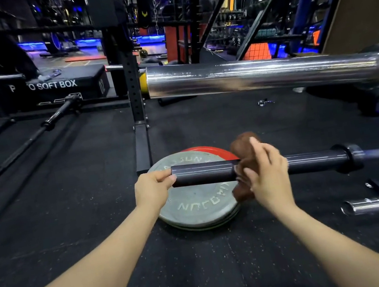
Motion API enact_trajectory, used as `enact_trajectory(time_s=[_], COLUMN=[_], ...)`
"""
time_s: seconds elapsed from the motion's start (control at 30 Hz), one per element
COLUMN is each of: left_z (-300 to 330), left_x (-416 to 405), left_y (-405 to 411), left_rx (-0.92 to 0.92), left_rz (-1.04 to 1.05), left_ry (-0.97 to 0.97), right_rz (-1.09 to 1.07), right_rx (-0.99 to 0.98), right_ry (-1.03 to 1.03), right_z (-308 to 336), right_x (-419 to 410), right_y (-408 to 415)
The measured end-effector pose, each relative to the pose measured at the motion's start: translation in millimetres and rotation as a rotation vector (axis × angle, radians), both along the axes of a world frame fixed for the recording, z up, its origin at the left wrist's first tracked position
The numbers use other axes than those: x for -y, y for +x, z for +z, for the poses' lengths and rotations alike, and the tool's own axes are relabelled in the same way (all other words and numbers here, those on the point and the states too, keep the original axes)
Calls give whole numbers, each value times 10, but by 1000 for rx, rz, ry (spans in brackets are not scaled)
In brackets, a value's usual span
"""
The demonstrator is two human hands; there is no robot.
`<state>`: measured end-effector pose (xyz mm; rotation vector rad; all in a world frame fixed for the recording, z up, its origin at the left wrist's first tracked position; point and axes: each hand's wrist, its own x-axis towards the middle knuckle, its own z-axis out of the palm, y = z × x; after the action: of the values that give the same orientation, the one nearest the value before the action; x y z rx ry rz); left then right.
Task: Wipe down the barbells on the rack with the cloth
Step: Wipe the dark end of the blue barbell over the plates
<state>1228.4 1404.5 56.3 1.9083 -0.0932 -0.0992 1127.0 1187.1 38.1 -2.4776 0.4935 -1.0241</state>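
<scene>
A dark barbell [212, 172] runs left to right across the middle of the scene, its thick sleeve end pointing left and its thinner shaft leaving the frame on the right. The left hand [152, 190] grips the very tip of that sleeve, fingers curled over the top of the end. The right hand [265, 171] holds a brown cloth [243, 150] wrapped around the sleeve a little to the right, fingers spread over the fabric and pressing it against the metal; the hand is blurred, so exactly how far the cloth goes round the bar is hard to say.

Under the sleeve, on the black rubber floor [91, 182], lies a grey weight plate [200, 205] stacked on others, with a red plate [211, 151] showing just behind it. Farther away and higher, a shiny chrome barbell [259, 75] stretches across the right half of the scene, with a yellow end cap at its left tip. A black upright post [137, 116] of the rack stands just left of that tip. Near the right edge, low down, a third chrome bar end [377, 203] pokes in. On the far left a black bar [23, 143] lies on the floor at an angle, and behind it sits a black box [57, 85] with white lettering.
</scene>
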Motion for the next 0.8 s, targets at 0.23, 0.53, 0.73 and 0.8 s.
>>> enact_trajectory(time_s=[0.23,0.53,0.73,0.8], left_z=[-20,3,-100,-109], left_x=[61,8,-35,-26], left_y=[165,155,-104,-90], left_rx=[-79,-202,-62,-11], left_rz=[23,-25,-168,-104], left_ry=[-23,-195,-112,-85], right_rz=[21,325,-7,-81], right_rx=[51,-38,12,7], right_ry=[-79,-170,-120,-68], right_z=[-171,34,-12,-29], right_x=[-809,-965,-231,-228], right_y=[467,508,110,89])
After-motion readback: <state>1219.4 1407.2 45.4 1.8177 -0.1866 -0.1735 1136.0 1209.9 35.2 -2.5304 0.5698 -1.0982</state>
